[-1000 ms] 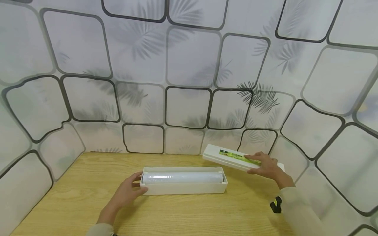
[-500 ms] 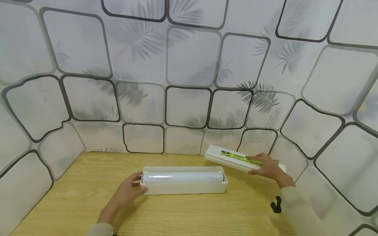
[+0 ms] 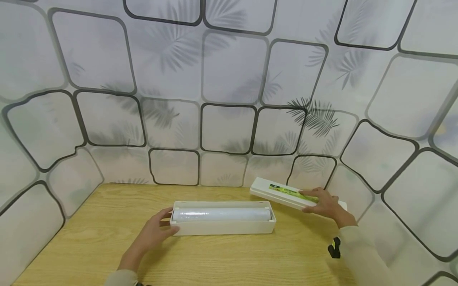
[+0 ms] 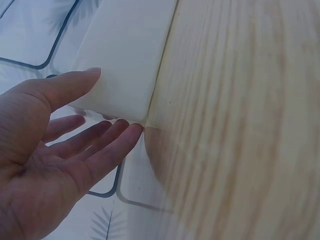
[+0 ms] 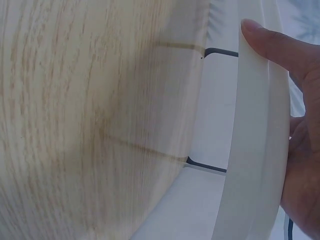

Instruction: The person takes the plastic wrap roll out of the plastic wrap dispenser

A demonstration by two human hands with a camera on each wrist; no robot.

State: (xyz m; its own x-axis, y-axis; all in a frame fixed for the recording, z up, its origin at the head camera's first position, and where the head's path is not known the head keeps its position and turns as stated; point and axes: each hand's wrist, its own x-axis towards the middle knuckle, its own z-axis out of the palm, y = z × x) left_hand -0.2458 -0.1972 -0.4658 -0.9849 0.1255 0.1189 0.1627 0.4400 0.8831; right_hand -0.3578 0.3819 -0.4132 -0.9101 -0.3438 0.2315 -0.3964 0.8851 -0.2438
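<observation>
A patterned wall covering (image 3: 229, 129) of rounded outlines and leaf sprays takes up everything from nine through twelve to three o'clock behind the work. Before it spreads the wood-grained counter (image 3: 214, 258).

Near the middle of the counter sits the white box (image 3: 222, 228), upright and uncovered, its long axis running from nine to three o'clock. The white lid (image 3: 276, 195) is off it, well clear at two o'clock from the box, slanting with one end toward ten and the other toward four. It appears to be held up from the counter, though the gap is hard to judge. Inside the box, lengthwise, lies a pale, shiny roll (image 3: 222, 215).

The left grip (image 3: 155, 230) is at the box's nine o'clock end, partly closed around it: thumb on the front wall, fingertips against the end, a light hold. The right grip (image 3: 323, 202) has the lid toward its four o'clock end, thumb along the near edge and fingers over the top.

Judging by this state, the uncovering is done and the roll is seated. What is left concerns the lid, neither set down nor fitted to the box; no film shows drawn from the roll.

Smallest are the lid's green label (image 3: 291, 192), partly under the right fingers, and a black device (image 3: 334, 248) by the right sleeve (image 3: 361, 248), at four o'clock from the box.
</observation>
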